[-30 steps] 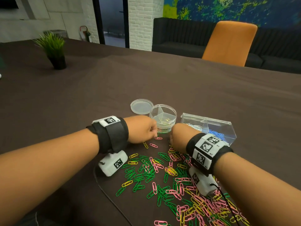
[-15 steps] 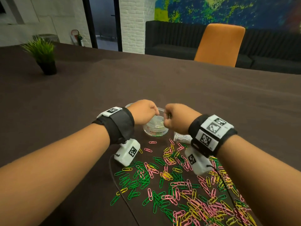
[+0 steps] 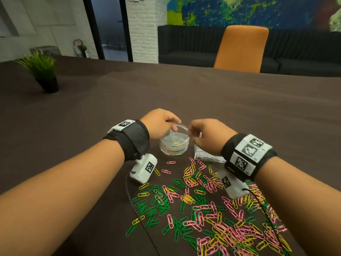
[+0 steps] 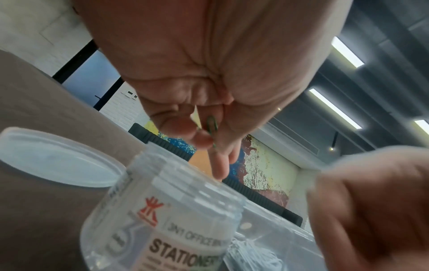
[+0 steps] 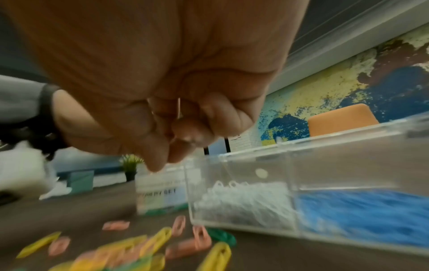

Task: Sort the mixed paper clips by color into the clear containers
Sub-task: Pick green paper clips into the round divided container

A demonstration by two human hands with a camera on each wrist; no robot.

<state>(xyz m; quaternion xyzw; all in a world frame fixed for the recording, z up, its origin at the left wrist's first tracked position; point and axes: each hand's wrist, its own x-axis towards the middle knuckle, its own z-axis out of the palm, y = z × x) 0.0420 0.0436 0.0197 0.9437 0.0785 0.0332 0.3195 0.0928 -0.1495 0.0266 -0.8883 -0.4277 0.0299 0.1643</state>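
A round clear jar (image 3: 174, 145) labelled "STATIONERY SET" stands open behind the pile of green, pink and yellow paper clips (image 3: 203, 209). My left hand (image 3: 172, 126) hovers over the jar's left rim. In the left wrist view my left hand (image 4: 209, 135) pinches a green paper clip (image 4: 211, 124) just above the jar (image 4: 162, 210). My right hand (image 3: 191, 133) hangs at the jar's right rim with its fingers curled. In the right wrist view my right hand (image 5: 176, 132) holds a thin pale clip (image 5: 179, 108) whose colour I cannot tell.
A clear rectangular box (image 5: 301, 183) holds white clips (image 5: 243, 199) and blue clips (image 5: 359, 210); my right hand covers most of the box (image 3: 204, 157). The jar's lid (image 4: 58, 157) lies left of the jar. A potted plant (image 3: 44, 71) and an orange chair (image 3: 241, 48) stand far off.
Both hands have risen from the near edge of the clip pile and moved forward to the round jar, each with its fingers pinched together.
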